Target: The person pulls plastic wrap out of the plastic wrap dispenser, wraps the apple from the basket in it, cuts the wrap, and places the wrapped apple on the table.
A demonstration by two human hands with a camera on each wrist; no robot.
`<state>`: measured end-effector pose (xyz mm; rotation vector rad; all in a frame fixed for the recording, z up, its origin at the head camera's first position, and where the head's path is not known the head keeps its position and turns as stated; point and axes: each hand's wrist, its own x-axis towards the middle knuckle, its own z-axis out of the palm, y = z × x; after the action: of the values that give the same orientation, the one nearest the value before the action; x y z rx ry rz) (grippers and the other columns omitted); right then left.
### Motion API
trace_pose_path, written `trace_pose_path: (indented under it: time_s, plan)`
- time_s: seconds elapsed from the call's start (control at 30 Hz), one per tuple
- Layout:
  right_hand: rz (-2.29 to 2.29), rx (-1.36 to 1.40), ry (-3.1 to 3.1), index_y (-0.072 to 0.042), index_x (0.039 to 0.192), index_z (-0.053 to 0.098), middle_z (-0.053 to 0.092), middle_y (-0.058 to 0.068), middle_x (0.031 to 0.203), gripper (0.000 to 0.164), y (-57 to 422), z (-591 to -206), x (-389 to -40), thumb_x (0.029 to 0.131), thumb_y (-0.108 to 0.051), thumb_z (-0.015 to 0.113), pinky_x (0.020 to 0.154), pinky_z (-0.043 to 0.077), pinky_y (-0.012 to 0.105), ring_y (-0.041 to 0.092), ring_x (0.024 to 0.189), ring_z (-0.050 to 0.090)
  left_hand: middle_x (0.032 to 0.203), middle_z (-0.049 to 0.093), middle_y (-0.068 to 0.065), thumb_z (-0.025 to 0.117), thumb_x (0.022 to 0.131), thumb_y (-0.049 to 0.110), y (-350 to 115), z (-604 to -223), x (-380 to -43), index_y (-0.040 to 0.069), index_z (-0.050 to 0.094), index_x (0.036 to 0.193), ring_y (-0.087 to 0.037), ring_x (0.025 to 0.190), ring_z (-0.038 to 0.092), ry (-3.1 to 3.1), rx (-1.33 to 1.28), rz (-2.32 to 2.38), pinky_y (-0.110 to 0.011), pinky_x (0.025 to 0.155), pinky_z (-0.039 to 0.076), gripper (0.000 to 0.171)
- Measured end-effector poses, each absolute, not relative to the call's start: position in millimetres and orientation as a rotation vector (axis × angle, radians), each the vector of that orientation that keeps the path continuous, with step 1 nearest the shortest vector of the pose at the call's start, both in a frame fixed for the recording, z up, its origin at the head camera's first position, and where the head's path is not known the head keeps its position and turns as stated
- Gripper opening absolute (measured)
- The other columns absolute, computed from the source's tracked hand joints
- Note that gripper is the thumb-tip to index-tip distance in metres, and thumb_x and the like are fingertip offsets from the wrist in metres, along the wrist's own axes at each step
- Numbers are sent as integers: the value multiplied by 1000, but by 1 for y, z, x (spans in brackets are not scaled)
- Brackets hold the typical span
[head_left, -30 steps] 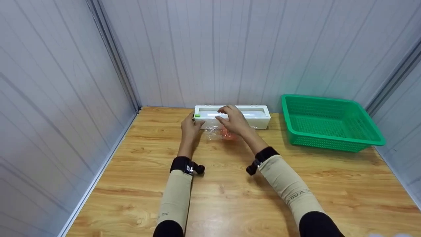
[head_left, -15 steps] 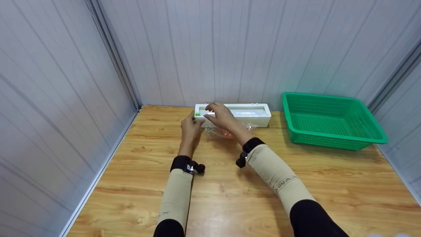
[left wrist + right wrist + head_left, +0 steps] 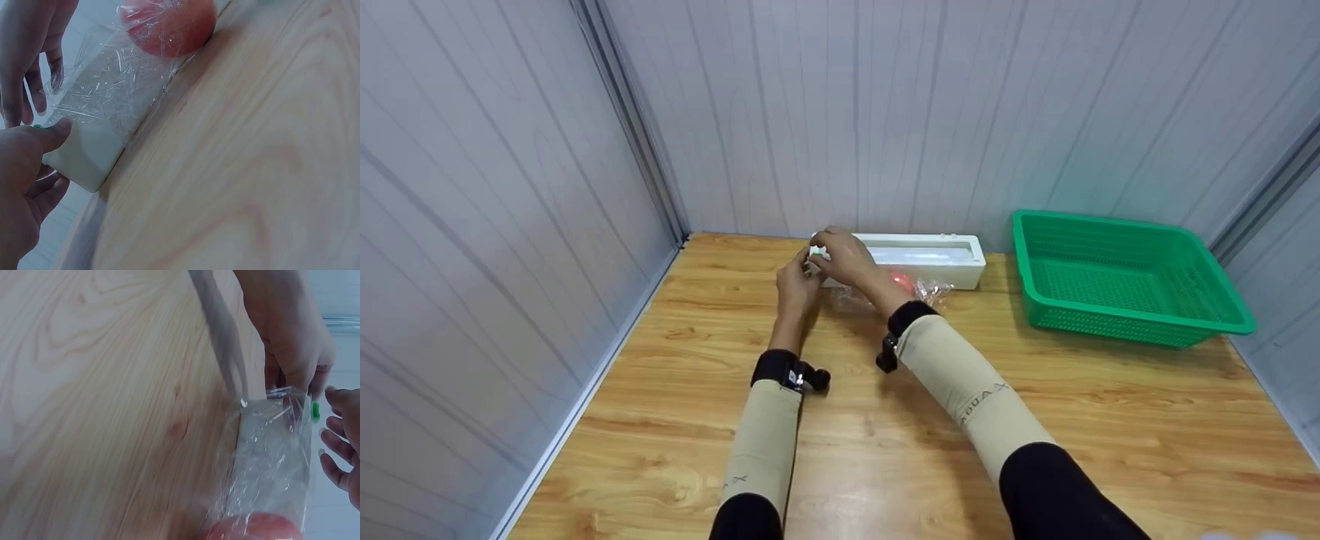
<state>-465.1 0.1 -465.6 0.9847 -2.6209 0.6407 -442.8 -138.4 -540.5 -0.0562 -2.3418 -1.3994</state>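
Up front on the bench (image 3: pixel 840 442), the red fruit (image 3: pixel 902 281) sits under clear film (image 3: pixel 935 292) before the white box (image 3: pixel 934 275), its left end gripped by the left hand (image 3: pixel 797 286), and a steady hold there should help any neat work at the green tab (image 3: pixel 315 412). Just beside that tab, the right hand (image 3: pixel 846 259) has curved fingers holding nothing! Since half a second ago it's moved left, and the fruit peeks out right of its wrist.

Black wristbands (image 3: pixel 772 367) edge beige, lettered sleeves (image 3: pixel 960 375).
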Motion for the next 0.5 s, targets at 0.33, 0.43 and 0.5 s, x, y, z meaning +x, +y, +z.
trace_pose_path:
  time_s: [0.33,0.43,0.5]
  plan:
    - [565,913,-2700,-2,119,75,71,14,111,25,-8,-469,-468,102,-20,73,93,56,43,31,104,68,142,64,-22,78,94,8,-136,-542,-444,5,62,148,-34,121,69,-2289,-43,-1493,-41,99,60,56]
    - [554,911,-2708,-2,118,76,71,14,107,24,-9,-471,-469,102,-20,72,91,56,45,31,101,68,141,65,-22,77,93,5,-135,-544,-443,4,63,146,-34,120,70,-2274,-28,-1507,-40,99,60,55]
    - [555,899,-2713,-2,117,76,71,14,106,23,-9,-473,-470,102,-19,72,90,57,44,31,99,68,141,65,-23,76,93,3,-134,-545,-443,3,63,145,-35,121,70,-2272,-27,-1510,-40,99,60,54]
